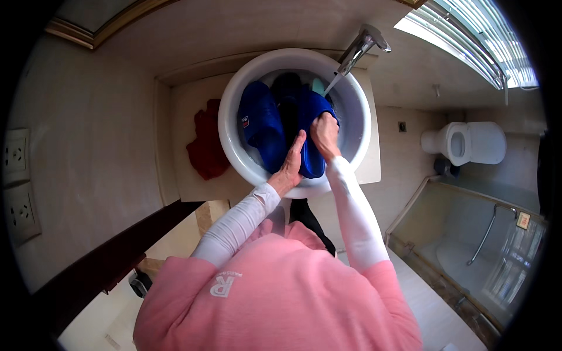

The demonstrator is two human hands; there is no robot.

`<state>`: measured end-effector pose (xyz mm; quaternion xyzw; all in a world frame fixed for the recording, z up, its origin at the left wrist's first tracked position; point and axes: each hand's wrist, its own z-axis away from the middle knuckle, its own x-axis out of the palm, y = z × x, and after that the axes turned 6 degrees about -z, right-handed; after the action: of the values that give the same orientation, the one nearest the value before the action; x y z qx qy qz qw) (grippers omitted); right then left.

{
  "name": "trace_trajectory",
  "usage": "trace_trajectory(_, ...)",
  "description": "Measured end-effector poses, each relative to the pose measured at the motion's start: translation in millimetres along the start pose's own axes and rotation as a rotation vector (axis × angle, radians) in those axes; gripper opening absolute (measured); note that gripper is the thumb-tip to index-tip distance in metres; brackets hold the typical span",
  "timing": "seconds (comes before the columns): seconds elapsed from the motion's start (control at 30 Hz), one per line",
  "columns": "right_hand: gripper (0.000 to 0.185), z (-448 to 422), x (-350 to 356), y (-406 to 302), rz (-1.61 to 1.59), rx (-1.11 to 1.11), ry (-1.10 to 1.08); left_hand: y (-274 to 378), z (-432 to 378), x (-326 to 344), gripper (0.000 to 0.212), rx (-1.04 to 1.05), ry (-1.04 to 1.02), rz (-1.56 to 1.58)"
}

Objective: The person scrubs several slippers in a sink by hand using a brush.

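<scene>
A white round basin (227, 131) in front of me holds several slippers. In it, on the right, lies a blue slipper (312, 164) with its heel end toward me. My left hand (290, 166) holds this slipper by its left edge near the heel, fingers extended. My right hand (326, 134) reaches under its strap; the fingertips are hidden, so whether they grip anything does not show. Another blue slipper (261, 116) rests along the basin's left side. Between the two is dark footwear (287, 87), partly covered. Water runs from the chrome faucet (353, 55) beside a pale green object (318, 86).
A red cloth (206, 142) lies on the counter (184, 103) left of the basin. Wall sockets (16, 153) are at far left. On the right are a toilet (459, 142), a glass-sided shower enclosure (417, 215) and a window with blinds (478, 39).
</scene>
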<state>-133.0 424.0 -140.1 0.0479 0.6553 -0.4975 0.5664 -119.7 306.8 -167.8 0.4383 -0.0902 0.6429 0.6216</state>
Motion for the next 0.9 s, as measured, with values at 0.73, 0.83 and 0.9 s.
trace_trajectory(0.73,0.023,3,35,30,0.105,-0.246,0.129,18,24,5,0.053,-0.168,0.010,0.060)
trace_trajectory(0.83,0.018,20,12,-14,-0.041,-0.138,0.041,29,20,-15,0.053,-0.082,0.043,0.040)
trace_trajectory(0.9,0.040,77,-6,-15,-0.223,-0.279,0.010,36,17,-30,0.052,-0.052,0.033,0.032)
